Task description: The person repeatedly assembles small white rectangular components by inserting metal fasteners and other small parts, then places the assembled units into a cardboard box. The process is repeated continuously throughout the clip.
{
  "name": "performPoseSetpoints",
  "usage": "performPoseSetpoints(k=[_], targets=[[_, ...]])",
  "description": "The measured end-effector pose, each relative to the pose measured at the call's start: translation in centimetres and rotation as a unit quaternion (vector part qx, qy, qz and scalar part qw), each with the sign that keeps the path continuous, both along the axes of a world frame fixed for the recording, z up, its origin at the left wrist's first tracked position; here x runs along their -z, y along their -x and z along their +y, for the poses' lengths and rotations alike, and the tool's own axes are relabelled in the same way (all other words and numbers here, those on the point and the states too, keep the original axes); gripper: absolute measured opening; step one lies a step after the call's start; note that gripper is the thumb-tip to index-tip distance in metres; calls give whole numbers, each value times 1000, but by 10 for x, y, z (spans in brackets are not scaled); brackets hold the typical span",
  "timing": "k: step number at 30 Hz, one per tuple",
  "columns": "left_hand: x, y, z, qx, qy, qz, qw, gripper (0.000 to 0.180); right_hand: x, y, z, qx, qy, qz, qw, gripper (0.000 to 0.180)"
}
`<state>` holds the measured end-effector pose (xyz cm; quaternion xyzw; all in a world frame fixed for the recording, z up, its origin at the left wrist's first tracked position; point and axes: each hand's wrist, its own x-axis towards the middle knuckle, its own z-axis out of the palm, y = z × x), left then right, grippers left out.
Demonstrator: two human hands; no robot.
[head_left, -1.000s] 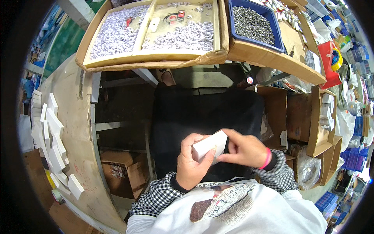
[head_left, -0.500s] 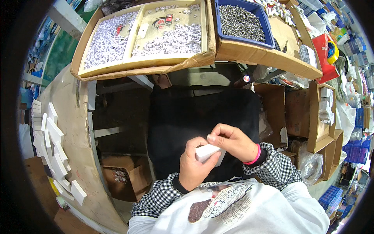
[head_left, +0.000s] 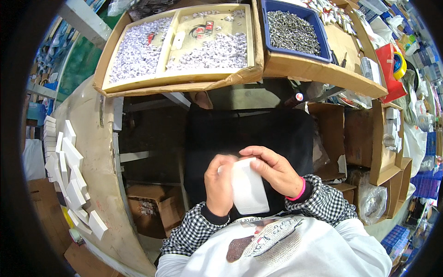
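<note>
A white rectangular box [head_left: 249, 187] with a smooth broad face is held upright in front of my chest. Along its left edge my left hand [head_left: 218, 187] is closed on it, the fingertips smeared by motion near the top corner. My right hand [head_left: 279, 173], with a pink band at the wrist, grips the upper right corner, its thumb on the face and its fingers over the top edge. What lies under the fingers at that top edge is hidden. Behind the hands is a black cloth [head_left: 249, 129].
Several similar white boxes [head_left: 74, 184] lie on the left table [head_left: 104, 184]. Across the front stand a divided wooden tray [head_left: 161, 55] of small white pieces and a blue bin [head_left: 293, 32] of metal screws. Cardboard boxes [head_left: 387, 157] and a yellow tape roll [head_left: 399, 65] are at right.
The white box has turned so its broad face shows. My left hand has shifted to its left edge, and my right hand has spread over the top corner. The whole view has shifted slightly.
</note>
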<state>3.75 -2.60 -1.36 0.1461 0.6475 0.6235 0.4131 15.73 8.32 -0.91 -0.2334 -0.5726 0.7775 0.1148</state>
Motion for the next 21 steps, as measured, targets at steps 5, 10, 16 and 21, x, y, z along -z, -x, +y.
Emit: performPoseSetpoints(k=[5,10,16,21], targets=[[12,9,4,-41,-16,-235,971,25,-1,3,-3,3,-36,1,999,42],[26,10,6,-41,-52,-246,967,27,3,-2,5,-7,-66,-92,994,49],[23,26,13,185,-161,205,948,61,32,-12,41,96,167,-156,969,49],[11,36,13,480,-137,454,738,104,53,-30,42,-45,76,-177,980,45]])
